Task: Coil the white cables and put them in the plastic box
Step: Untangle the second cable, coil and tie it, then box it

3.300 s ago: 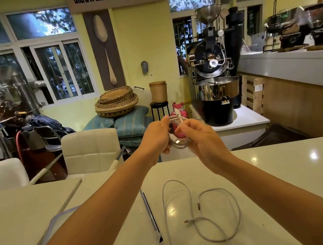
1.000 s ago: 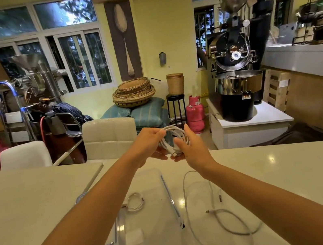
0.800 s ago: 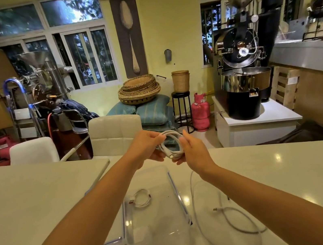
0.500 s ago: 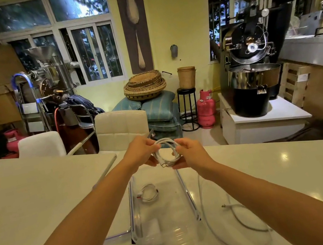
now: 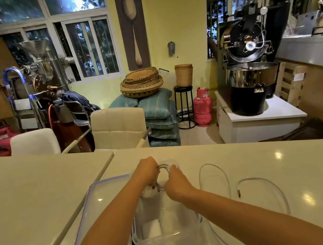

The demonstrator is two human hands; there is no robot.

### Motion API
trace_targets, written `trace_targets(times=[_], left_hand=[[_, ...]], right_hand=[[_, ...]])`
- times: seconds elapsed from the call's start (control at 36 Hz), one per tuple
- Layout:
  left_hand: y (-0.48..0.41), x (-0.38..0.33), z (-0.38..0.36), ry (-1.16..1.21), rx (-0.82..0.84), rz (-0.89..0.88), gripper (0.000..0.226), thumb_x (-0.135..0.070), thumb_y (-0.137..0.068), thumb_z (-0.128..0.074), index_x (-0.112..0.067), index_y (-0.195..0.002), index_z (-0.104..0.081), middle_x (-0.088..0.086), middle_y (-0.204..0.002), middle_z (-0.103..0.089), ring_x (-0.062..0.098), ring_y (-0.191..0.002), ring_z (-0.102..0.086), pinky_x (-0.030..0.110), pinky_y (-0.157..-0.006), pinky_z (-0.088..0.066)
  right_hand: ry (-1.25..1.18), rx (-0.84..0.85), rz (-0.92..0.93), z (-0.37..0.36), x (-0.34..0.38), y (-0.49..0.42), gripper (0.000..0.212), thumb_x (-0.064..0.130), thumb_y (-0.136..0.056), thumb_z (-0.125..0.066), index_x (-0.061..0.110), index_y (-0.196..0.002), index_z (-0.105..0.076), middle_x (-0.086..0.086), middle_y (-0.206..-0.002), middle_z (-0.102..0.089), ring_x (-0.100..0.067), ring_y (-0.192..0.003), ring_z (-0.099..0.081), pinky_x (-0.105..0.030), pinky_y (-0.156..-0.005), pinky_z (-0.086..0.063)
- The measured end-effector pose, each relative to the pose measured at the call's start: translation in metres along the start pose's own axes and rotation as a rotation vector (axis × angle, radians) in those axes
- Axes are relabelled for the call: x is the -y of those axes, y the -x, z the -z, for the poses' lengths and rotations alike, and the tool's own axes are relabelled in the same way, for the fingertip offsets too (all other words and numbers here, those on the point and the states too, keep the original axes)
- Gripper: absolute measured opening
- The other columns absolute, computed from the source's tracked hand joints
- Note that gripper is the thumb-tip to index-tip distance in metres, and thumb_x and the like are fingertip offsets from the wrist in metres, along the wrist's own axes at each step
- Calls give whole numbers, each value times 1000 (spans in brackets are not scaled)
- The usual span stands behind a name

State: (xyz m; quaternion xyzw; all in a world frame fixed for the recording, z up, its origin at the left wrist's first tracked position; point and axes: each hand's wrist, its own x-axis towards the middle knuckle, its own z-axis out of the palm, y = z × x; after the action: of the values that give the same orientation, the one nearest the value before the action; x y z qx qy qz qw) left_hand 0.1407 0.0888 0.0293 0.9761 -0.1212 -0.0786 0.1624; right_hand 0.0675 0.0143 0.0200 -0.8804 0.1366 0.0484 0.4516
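A clear plastic box stands on the pale counter in front of me. Inside its far end hangs a coiled white cable, gripped on the left by my left hand and on the right by my right hand. Both hands reach down into the box. A white adapter lies on the box floor near me. Right of the box, a second white cable sprawls loose on the counter with its plug end showing.
The box's blue-rimmed lid lies flat left of the box. A seam splits the counter from a second table on the left. Two cream chairs stand behind the counter's far edge.
Both hands have come down from chest height above the counter into the far end of the box, carrying the coiled cable. My head has tilted down.
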Motion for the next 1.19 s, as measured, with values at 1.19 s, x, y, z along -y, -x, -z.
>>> trace_targets(times=[1.19], left_hand=[[-10,-9,-46,110,-181,-91,20,-6,-90,-47,2,-99,-62,20,-106,-66,29,-98,-60,32,-81,-46]], right_hand=[[223,133,-202,-20,-21,-3,96,24,-85,-58,0,-143,15,-16,-154,16,-30,-144,0,-39,-116,-15]])
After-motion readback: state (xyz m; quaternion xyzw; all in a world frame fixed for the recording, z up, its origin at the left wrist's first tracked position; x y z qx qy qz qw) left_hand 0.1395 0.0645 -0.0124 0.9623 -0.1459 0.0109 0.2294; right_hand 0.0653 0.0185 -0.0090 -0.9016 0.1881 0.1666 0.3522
